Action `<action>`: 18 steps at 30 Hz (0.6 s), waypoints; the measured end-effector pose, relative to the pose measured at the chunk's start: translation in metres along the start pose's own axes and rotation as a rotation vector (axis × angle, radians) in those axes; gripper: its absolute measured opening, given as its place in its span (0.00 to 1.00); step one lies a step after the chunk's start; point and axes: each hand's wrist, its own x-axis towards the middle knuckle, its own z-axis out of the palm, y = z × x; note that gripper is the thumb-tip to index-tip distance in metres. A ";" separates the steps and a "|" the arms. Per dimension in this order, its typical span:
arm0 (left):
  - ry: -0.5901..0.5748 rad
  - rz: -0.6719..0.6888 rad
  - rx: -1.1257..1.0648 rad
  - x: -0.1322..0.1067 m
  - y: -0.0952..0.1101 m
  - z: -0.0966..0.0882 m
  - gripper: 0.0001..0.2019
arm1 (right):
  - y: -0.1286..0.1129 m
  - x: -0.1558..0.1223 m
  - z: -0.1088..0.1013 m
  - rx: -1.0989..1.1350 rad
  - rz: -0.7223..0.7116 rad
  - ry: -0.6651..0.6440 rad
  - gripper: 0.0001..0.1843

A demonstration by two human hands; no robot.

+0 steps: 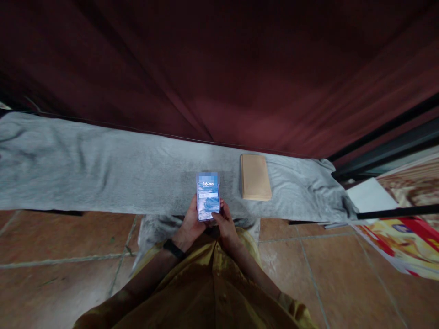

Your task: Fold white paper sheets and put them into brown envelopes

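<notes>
A smartphone point(208, 201) with a lit lock screen of blue waves is held upright in front of my body, at the near edge of a grey cloth. My left hand point(192, 224) is closed around its left side and lower back; a dark band sits on that wrist. My right hand point(226, 227) grips the lower right side, its thumb over the bottom of the screen. Most of the fingers behind the phone are hidden. To the right of the phone, a tan book or pad point(256, 177) lies flat on the cloth, untouched.
The grey cloth point(85, 164) covers a long narrow surface. Behind it hangs a dark red curtain point(219, 82). Black metal bars point(387, 155) stand at the right, near a red and yellow printed box point(404, 244). Below is a brown tiled floor point(68, 242).
</notes>
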 end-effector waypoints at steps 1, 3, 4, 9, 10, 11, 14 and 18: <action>0.005 0.003 0.000 0.000 0.000 0.000 0.19 | 0.000 0.000 0.000 -0.007 -0.007 0.000 0.22; 0.009 0.004 -0.002 0.000 0.000 0.000 0.19 | 0.000 0.000 0.000 -0.021 -0.007 -0.004 0.22; 0.008 -0.001 -0.006 0.000 0.000 0.000 0.18 | 0.001 0.000 -0.001 -0.023 0.003 -0.003 0.22; 0.009 -0.003 -0.017 0.001 -0.001 0.002 0.18 | 0.008 0.001 -0.001 -0.018 0.017 0.021 0.25; 0.011 0.000 -0.014 0.001 -0.001 0.002 0.19 | 0.009 0.002 -0.002 -0.026 0.001 0.027 0.25; 0.015 0.003 -0.011 0.001 -0.001 0.001 0.19 | 0.011 0.003 -0.002 -0.032 -0.016 0.030 0.25; 0.025 -0.004 0.004 0.002 -0.002 0.001 0.20 | 0.015 0.007 -0.004 -0.037 -0.053 0.014 0.25; 0.022 0.006 0.013 0.002 -0.002 0.001 0.20 | 0.019 0.012 -0.006 -0.035 -0.067 0.019 0.26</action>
